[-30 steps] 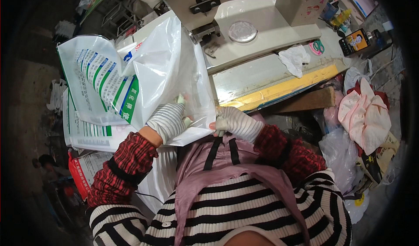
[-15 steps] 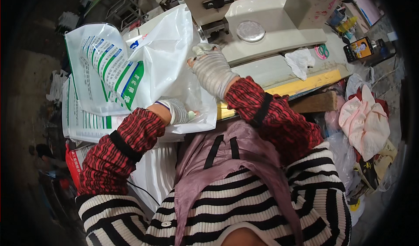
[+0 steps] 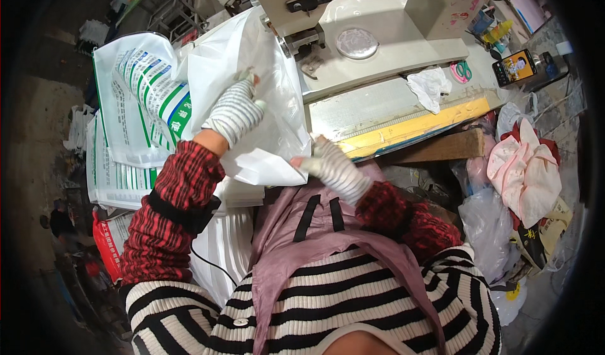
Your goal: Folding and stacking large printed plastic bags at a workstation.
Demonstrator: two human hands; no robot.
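Working at a big cream sewing machine (image 3: pixel 384 34) that sits above and beyond both hands, its table edge running off to the right of the right hand. White plastic bag (image 3: pixel 265 84) is the thing in hand: it lies spread from under the machine's needle area down toward the person, under the left hand and reaching to the right hand's fingertips. Stack of printed white sacks (image 3: pixel 135 103) with green and blue stripes lies to the left of the left hand, more of them further left and lower, beside the left forearm. Pink cloth bundle (image 3: pixel 526 172) is well to the right of the right hand, clear plastic bags below it.

Left hand (image 3: pixel 234 112), in a striped knit glove, rests flat on top of the bag with fingers spread and pointing up toward the machine; pressing, not gripping, as far as it shows. Right hand (image 3: pixel 331 166), same kind of glove, sits near the bag's lower right corner, fingertips pinching or touching the bag edge; cannot tell if it is truly clamped on it. Yellow strip (image 3: pixel 416 128) along the table edge is just right of the right hand. Crumpled white rag (image 3: pixel 428 85) up-right of the right hand, on the machine bed. Small scissors (image 3: pixel 462 71) just beyond the rag. Phone (image 3: pixel 517 67) further right still.
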